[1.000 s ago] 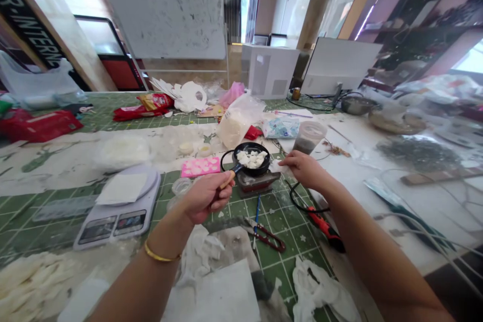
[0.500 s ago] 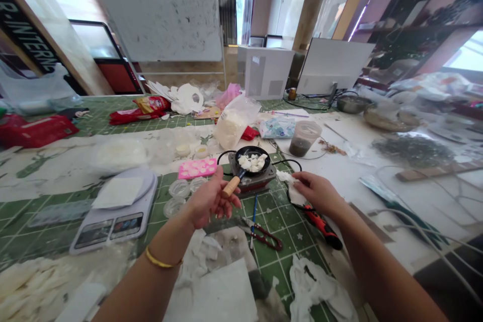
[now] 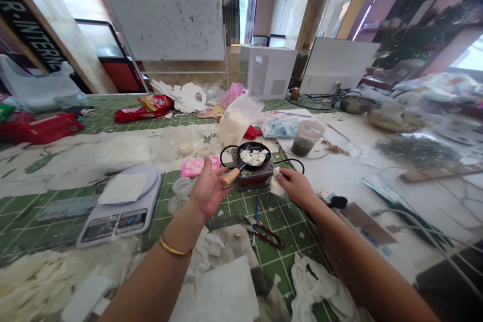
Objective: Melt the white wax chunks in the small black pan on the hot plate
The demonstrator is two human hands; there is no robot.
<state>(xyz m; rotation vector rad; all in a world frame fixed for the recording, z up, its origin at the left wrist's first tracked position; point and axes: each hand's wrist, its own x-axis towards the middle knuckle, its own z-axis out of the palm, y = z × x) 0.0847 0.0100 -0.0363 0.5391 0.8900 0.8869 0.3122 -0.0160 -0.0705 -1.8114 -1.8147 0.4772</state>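
Observation:
A small black frying pan (image 3: 264,159) with a wooden handle (image 3: 231,176) sits on a small hot plate (image 3: 251,179), with white chunks (image 3: 252,156) inside it. My left hand (image 3: 209,188) is open, palm up and fingers spread, right beside the handle; whether it touches the handle I cannot tell. Between the fingertips of my right hand (image 3: 298,187) is a crumpled white tissue (image 3: 277,186), just right of the hot plate. A pink mold (image 3: 194,166) lies behind my left hand.
Scissors (image 3: 268,234) and a thin blue stick (image 3: 257,206) lie in front of the hot plate. A kitchen scale (image 3: 121,206) and plastic cups (image 3: 182,186) stand to the left. Behind are a bag of white material (image 3: 237,123) and a cup of dark contents (image 3: 306,140). Cables (image 3: 411,221) run at right.
My right hand has moved left toward the hot plate, carrying the tissue. My left hand has risen slightly and turned its palm further up. The orange-and-black tool is no longer visible near my right arm.

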